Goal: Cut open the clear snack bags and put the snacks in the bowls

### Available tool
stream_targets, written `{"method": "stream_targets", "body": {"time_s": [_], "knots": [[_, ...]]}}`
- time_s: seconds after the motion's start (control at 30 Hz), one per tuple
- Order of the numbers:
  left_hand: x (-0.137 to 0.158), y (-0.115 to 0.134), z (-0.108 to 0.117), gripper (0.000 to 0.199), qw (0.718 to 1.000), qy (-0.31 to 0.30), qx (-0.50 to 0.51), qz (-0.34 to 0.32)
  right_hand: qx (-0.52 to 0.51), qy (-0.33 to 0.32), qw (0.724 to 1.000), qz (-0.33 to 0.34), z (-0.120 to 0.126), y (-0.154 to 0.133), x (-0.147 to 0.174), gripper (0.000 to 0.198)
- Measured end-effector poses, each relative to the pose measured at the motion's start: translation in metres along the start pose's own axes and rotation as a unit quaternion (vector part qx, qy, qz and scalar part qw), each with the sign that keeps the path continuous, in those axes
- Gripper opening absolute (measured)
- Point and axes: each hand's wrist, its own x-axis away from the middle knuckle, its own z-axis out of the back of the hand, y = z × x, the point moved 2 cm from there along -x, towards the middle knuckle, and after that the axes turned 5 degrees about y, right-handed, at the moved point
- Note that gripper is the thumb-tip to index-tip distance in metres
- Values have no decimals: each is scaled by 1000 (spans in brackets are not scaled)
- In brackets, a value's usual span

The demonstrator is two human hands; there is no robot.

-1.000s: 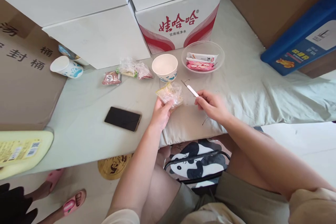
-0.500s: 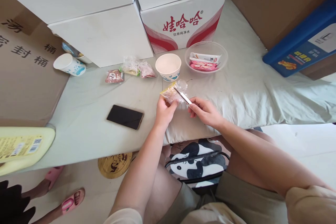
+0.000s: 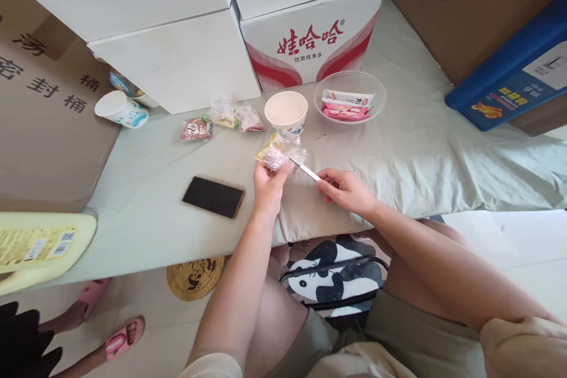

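Note:
My left hand point(image 3: 269, 188) is closed on a crinkled clear plastic snack packet point(image 3: 277, 152) with a yellow edge. My right hand point(image 3: 345, 191) grips a slim small knife point(image 3: 309, 172) with a white handle. Its dark tip meets the right side of the packet; whether it has gone through the plastic I cannot tell. Just behind the packet stands a white paper cup point(image 3: 286, 111) with a blue print, its mouth upward. To the cup's right, a clear plastic bowl point(image 3: 379, 107) contains a white-wrapped snack point(image 3: 349, 98) and pink-wrapped snacks point(image 3: 345, 111).
Small snack packets point(image 3: 221, 112) lie left of the cup, a phone point(image 3: 213, 196) nearer me. Another paper cup point(image 3: 121, 110) leans at the left. White cartons point(image 3: 310, 47) line the back. A blue container point(image 3: 509, 88) stands right, a pale yellow jug point(image 3: 48, 248) left. Someone's sandalled foot point(image 3: 126, 336) shows below.
My left hand and the packet have moved a little left. The knife's tip now sits at the packet's right side instead of across its middle.

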Motion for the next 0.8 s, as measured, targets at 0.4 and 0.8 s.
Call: {"method": "stream_targets", "body": {"time_s": [0.4, 0.8], "knots": [[-5, 7, 14, 82, 998, 35, -43, -42, 228, 186, 952, 81, 42, 19, -11, 27], [0, -1, 3, 41, 958, -78, -246, -123, 262, 184, 929, 184, 40, 21, -9, 36]]}}
